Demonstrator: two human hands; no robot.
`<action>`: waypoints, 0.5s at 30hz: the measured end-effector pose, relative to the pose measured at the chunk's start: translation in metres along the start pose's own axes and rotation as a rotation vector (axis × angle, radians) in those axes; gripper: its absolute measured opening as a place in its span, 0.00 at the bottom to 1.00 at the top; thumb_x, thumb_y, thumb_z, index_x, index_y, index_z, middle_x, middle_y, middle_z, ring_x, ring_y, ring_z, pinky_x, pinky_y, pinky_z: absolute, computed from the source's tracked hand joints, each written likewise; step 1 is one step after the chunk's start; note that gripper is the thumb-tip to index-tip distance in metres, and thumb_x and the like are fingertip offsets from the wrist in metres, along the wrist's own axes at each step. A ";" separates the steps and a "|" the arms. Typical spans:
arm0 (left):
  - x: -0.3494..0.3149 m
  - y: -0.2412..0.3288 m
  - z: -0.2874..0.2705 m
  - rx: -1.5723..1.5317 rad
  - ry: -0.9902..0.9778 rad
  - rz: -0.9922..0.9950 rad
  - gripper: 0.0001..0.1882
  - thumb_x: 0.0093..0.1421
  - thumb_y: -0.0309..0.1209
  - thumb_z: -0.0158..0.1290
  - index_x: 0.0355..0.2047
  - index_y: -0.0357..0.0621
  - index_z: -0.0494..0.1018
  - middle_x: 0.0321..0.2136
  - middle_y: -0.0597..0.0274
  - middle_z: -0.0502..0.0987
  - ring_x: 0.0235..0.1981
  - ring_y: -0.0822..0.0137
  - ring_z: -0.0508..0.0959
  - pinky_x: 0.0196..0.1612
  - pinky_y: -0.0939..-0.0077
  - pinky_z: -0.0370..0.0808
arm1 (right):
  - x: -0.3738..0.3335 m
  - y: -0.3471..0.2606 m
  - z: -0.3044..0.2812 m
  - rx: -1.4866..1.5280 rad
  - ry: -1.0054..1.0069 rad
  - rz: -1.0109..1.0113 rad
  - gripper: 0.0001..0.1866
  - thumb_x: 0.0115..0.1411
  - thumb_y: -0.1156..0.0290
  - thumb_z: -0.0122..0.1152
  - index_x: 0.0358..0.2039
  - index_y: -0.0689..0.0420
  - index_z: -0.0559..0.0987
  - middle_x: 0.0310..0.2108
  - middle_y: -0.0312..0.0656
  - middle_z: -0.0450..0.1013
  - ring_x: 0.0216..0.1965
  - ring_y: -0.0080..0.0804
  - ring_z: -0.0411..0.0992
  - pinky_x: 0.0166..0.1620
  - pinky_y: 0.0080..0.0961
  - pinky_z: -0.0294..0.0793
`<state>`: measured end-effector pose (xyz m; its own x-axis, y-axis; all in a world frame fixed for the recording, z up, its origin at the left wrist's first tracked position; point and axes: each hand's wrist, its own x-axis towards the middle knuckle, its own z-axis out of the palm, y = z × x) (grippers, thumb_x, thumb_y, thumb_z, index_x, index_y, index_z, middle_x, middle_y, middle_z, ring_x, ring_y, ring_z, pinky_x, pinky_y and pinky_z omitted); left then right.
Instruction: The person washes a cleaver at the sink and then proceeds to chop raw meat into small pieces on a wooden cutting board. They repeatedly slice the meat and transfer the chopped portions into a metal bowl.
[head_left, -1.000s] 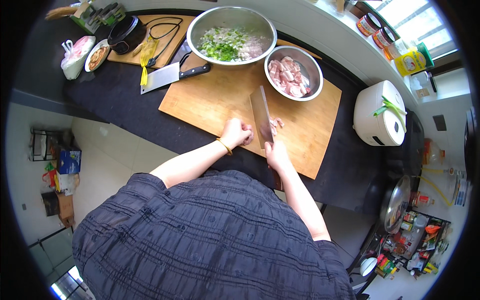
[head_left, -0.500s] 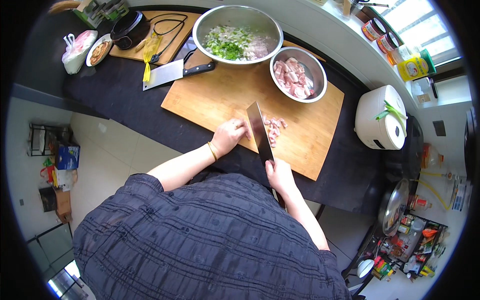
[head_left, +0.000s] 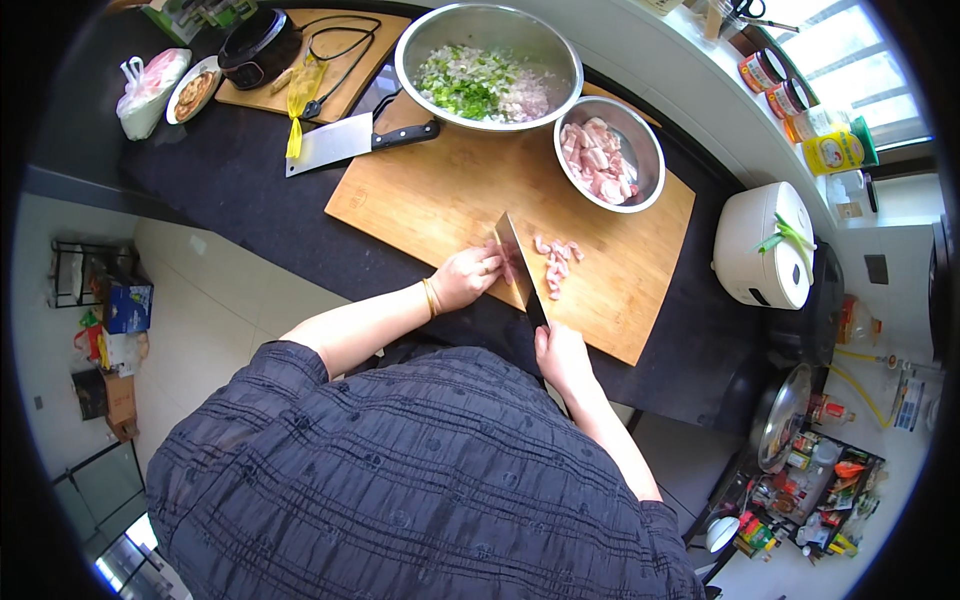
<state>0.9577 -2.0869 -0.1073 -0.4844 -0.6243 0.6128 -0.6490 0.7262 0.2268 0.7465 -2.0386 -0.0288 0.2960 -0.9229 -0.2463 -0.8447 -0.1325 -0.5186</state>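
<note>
Head view, only one I've got: I see the right hand (head_left: 563, 358) with its grip closed around the handle of a cleaver (head_left: 520, 265), blade on edge just right of the left fingertips; can't tell if it touches the board. Left hand (head_left: 466, 277): grip curled onto a meat strip (head_left: 507, 270), pinning it on the wooden board (head_left: 420, 200), near its front edge. Small cut pieces (head_left: 557, 263) lie right of the blade. Behind, on the same board, I get a small steel bowl (head_left: 641, 140) of raw meat chunks and, left of it, a big steel bowl (head_left: 550, 72) of chopped greens. Second cleaver (head_left: 335, 143) lies flat left, on the dark table (head_left: 230, 200). Far right: white cooker (head_left: 745, 250), green stalk (head_left: 788, 238) on top.
</note>
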 end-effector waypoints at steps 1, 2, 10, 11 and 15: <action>0.000 -0.001 0.001 -0.019 0.001 0.002 0.11 0.41 0.26 0.47 0.26 0.38 0.74 0.34 0.58 0.72 0.41 0.62 0.72 0.43 0.73 0.72 | 0.001 -0.001 0.000 -0.009 0.000 0.004 0.10 0.54 0.71 0.49 0.27 0.66 0.72 0.22 0.59 0.70 0.28 0.54 0.71 0.35 0.42 0.71; 0.000 -0.002 0.002 -0.037 0.002 0.003 0.11 0.41 0.26 0.47 0.26 0.37 0.74 0.34 0.58 0.72 0.41 0.62 0.72 0.43 0.73 0.72 | 0.001 -0.004 -0.001 -0.018 -0.001 0.008 0.10 0.54 0.71 0.49 0.27 0.66 0.72 0.22 0.59 0.70 0.27 0.54 0.71 0.34 0.42 0.71; 0.000 -0.004 0.003 -0.096 -0.018 -0.017 0.11 0.42 0.23 0.49 0.29 0.36 0.74 0.35 0.59 0.71 0.41 0.61 0.73 0.41 0.72 0.73 | 0.026 -0.009 0.008 -0.045 -0.032 0.051 0.09 0.54 0.70 0.49 0.27 0.65 0.71 0.21 0.59 0.70 0.27 0.55 0.71 0.33 0.44 0.70; -0.001 -0.004 0.004 -0.095 -0.029 -0.022 0.11 0.41 0.23 0.49 0.28 0.36 0.74 0.35 0.59 0.71 0.41 0.61 0.73 0.41 0.72 0.73 | 0.031 -0.010 0.012 -0.054 -0.005 0.034 0.09 0.54 0.71 0.49 0.26 0.65 0.71 0.20 0.59 0.70 0.25 0.55 0.71 0.32 0.43 0.70; 0.000 -0.005 0.005 -0.142 -0.050 -0.027 0.12 0.41 0.24 0.48 0.29 0.36 0.74 0.34 0.60 0.71 0.40 0.61 0.73 0.42 0.72 0.73 | 0.047 -0.016 0.021 -0.033 0.060 -0.005 0.09 0.54 0.71 0.48 0.26 0.65 0.71 0.20 0.59 0.70 0.25 0.55 0.71 0.32 0.44 0.71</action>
<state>0.9584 -2.0915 -0.1123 -0.4987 -0.6552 0.5675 -0.5744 0.7401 0.3497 0.7828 -2.0721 -0.0494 0.2738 -0.9421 -0.1936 -0.8576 -0.1480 -0.4926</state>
